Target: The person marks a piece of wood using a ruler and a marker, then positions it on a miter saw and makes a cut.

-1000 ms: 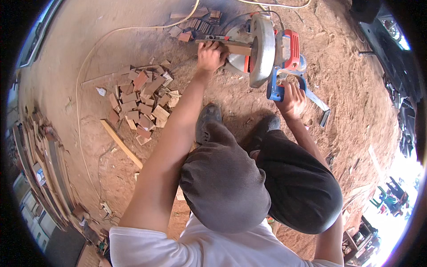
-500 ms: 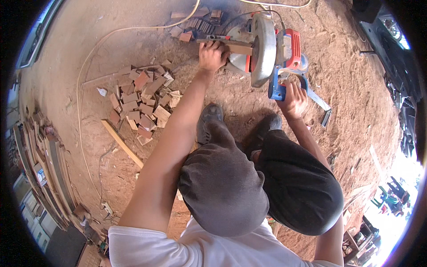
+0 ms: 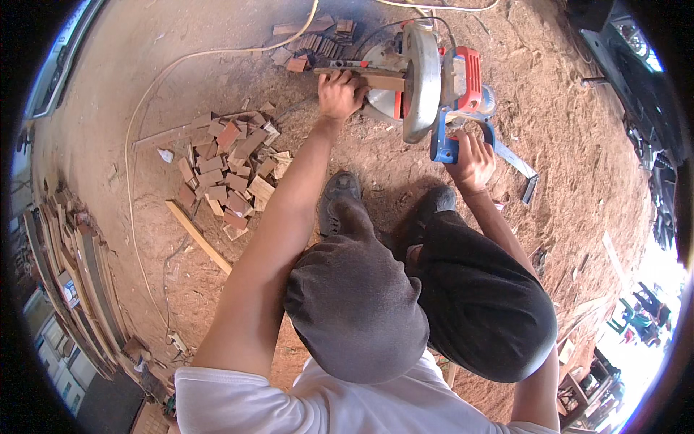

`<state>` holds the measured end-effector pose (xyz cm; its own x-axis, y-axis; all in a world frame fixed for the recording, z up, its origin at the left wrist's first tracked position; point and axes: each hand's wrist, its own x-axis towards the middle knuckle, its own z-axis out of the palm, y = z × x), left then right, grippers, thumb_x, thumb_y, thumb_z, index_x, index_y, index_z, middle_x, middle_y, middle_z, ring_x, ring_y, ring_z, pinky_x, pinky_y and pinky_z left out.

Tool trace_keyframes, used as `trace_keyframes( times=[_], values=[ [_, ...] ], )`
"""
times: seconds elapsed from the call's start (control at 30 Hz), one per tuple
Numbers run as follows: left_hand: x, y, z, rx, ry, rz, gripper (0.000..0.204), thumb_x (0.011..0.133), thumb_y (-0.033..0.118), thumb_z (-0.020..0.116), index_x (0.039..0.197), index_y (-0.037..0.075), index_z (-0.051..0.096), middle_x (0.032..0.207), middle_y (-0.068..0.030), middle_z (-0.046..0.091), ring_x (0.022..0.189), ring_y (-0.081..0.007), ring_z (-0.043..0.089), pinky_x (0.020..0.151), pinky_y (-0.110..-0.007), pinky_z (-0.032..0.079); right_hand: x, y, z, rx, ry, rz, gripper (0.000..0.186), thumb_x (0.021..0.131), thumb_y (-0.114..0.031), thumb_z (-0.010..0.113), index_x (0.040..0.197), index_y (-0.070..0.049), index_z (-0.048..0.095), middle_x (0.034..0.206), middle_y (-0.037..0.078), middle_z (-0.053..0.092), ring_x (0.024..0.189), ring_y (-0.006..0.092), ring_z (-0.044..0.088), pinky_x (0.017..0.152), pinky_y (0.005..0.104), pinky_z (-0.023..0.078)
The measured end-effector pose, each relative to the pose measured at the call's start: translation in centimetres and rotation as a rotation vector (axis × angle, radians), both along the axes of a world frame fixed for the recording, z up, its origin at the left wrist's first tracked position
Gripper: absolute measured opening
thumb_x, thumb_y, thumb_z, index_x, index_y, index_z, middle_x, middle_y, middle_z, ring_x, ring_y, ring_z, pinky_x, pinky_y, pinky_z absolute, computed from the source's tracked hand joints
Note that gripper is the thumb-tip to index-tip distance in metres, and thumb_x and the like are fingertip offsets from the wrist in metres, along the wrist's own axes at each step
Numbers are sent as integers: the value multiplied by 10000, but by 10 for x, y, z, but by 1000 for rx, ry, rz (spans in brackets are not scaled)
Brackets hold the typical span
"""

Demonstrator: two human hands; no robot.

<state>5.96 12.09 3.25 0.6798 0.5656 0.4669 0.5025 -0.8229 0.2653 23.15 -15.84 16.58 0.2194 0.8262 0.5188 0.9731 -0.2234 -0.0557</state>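
Observation:
A miter saw [image 3: 421, 83] with a round grey blade guard, a red motor housing and a blue handle [image 3: 444, 148] sits on the ground ahead of me. My right hand [image 3: 471, 160] is closed round that handle. My left hand [image 3: 340, 94] grips a short brown wooden strip [image 3: 385, 82] on the saw's base, left of the guard. The strip's right end runs up to the guard, which hides the blade.
A heap of small wood offcuts [image 3: 230, 173] lies to the left on the dirt floor, with stacked pieces [image 3: 318, 45] beyond. A yellow cord [image 3: 181, 59] curves along the left. Long boards [image 3: 83, 282] are at far left, and a pale wood strip [image 3: 199, 236] lies near my left arm.
The view has shifted slightly. Both hands keep their grips, and the saw and the wooden strip look the same as before.

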Motion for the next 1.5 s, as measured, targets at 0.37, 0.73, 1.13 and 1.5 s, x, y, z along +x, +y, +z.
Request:
trace_keyframes(
  times=[0.37, 0.73, 1.13, 1.5],
  values=[
    [0, -3, 5, 67, -50, 12, 183, 773, 338, 845, 843, 174, 803, 911, -11, 740, 910, -206, 672, 847, -415, 432, 1, -2, -3, -17, 4, 1, 282, 823, -286, 753, 1012, -108, 642, 784, 27, 621, 678, 215, 644, 619, 370, 454],
    [0, -3, -1, 43, 25, 48, 282, 790, 394, 846, 895, 145, 767, 926, -14, 741, 908, -207, 672, 852, -421, 426, 3, -2, -5, -12, -4, 6, 299, 821, -282, 754, 1031, -97, 648, 808, 33, 642, 695, 217, 653, 639, 366, 468],
    [-5, -5, -9, 116, -130, 66, 269, 783, 414, 845, 892, 174, 796, 960, 0, 736, 955, -204, 654, 855, -418, 393, 0, -4, -3, -50, 13, -8, 272, 805, -226, 745, 1026, -98, 653, 818, 31, 643, 681, 211, 643, 646, 359, 464],
    [-2, -11, -13, 78, -174, 163, 401, 792, 514, 836, 979, 161, 800, 1024, -24, 633, 980, -244, 554, 830, -443, 354, 3, -3, -4, -17, 26, 12, 261, 791, -174, 721, 1029, -87, 658, 811, 36, 640, 668, 219, 633, 643, 362, 457]
  ],
)
